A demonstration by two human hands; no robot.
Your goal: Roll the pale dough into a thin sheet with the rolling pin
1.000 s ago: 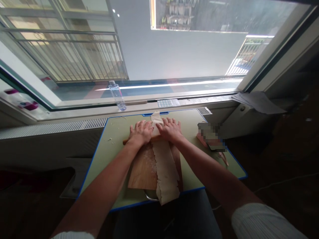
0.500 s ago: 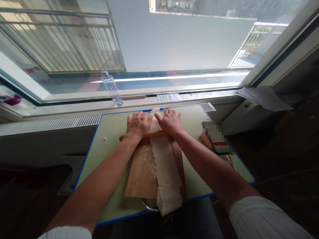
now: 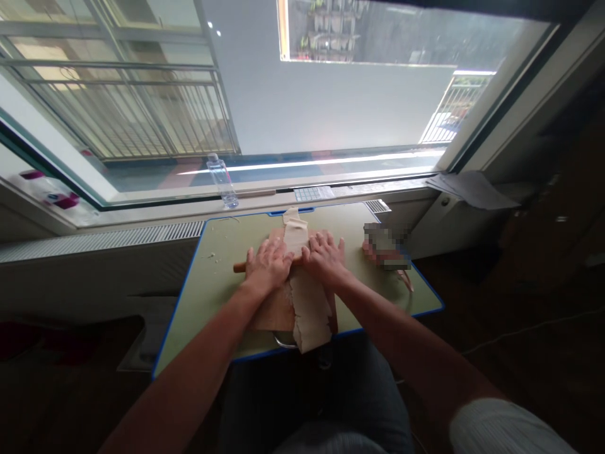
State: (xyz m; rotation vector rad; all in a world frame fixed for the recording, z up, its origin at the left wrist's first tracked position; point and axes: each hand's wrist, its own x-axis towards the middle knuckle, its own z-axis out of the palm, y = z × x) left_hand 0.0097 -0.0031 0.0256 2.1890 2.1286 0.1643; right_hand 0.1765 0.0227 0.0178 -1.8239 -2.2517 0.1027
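A wooden rolling pin (image 3: pixel 240 267) lies across a long strip of dough (image 3: pixel 309 302) on a wooden cutting board (image 3: pixel 274 315). My left hand (image 3: pixel 269 263) rests palm-down on the pin, left of the strip's middle, with its fingers stretched forward. On the right part of the pin lies my right hand (image 3: pixel 326 255), fingers also extended and spread; that end of the pin is hidden beneath it. Beyond my hands the dough has a raised fold, and its near end hangs past the board's front edge.
The board rests on a pale green table (image 3: pixel 212 302) with a blue rim. A pixelated item (image 3: pixel 385 243) is at the table's right. A clear bottle (image 3: pixel 222 181) stands on the windowsill, near a white radiator grille (image 3: pixel 104 241). Papers (image 3: pixel 472 188) lie at the right.
My hands have drawn the rolling pin back toward me along the dough. A fold now shows in the strip beyond them. The camera view has tilted up and shifted.
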